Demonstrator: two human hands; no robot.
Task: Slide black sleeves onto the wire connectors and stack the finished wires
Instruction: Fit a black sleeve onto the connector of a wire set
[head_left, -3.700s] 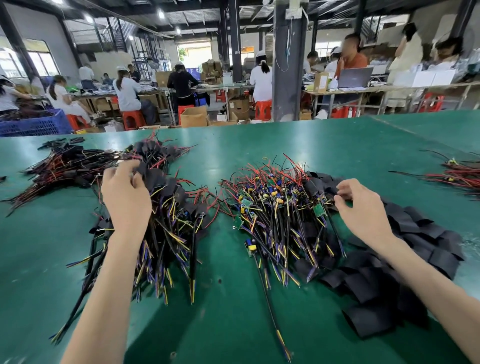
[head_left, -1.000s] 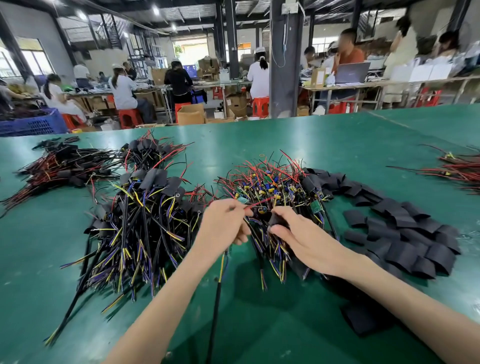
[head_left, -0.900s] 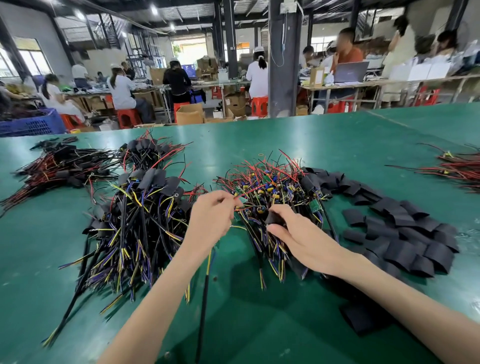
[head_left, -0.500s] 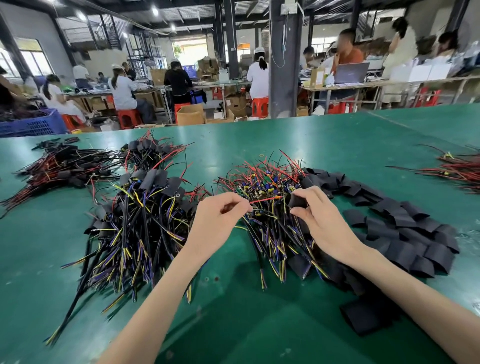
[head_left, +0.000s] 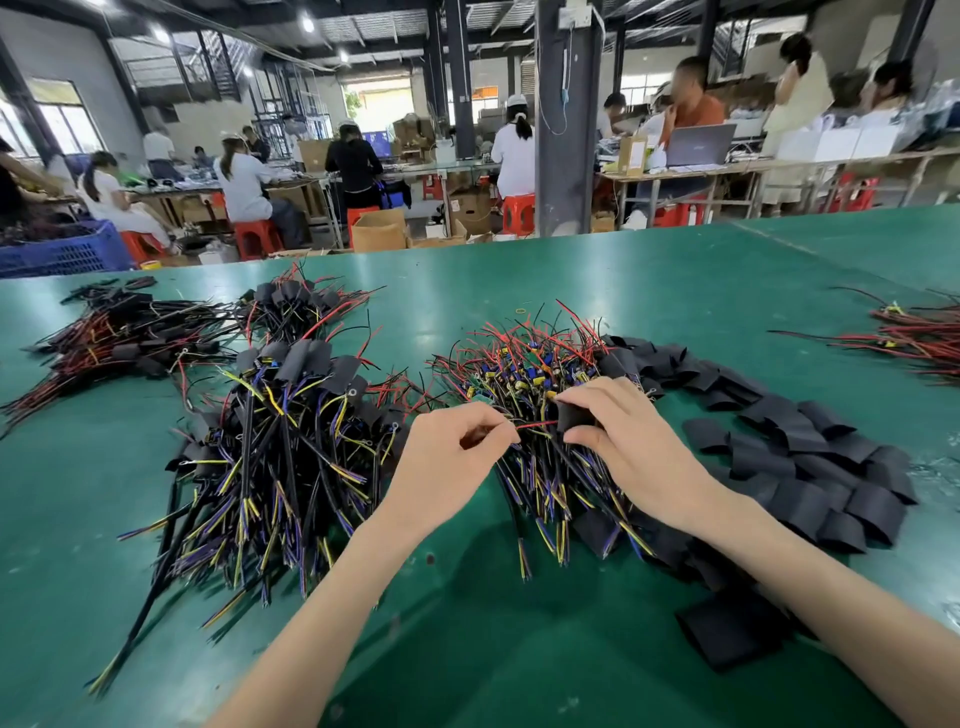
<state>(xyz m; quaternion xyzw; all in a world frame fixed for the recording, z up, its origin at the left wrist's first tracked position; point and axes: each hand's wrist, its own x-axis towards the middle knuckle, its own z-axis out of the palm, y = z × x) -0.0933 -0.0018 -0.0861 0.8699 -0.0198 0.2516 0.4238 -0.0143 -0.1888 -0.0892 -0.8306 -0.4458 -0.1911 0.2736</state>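
My left hand pinches a thin red wire that runs right into a black sleeve. My right hand holds that sleeve between thumb and fingers. Both hands hover over the pile of unsleeved wires with blue and yellow connectors at the table's middle. To the left lies the stack of sleeved wires. Loose black sleeves are spread to the right.
The green table also carries a red-and-black wire bundle at far left and another red wire bundle at the right edge. A large black sleeve piece lies near my right forearm. People work at benches beyond the table.
My right hand has brought the black sleeve left to the red wire held by my left hand, and the wire end now enters the sleeve.
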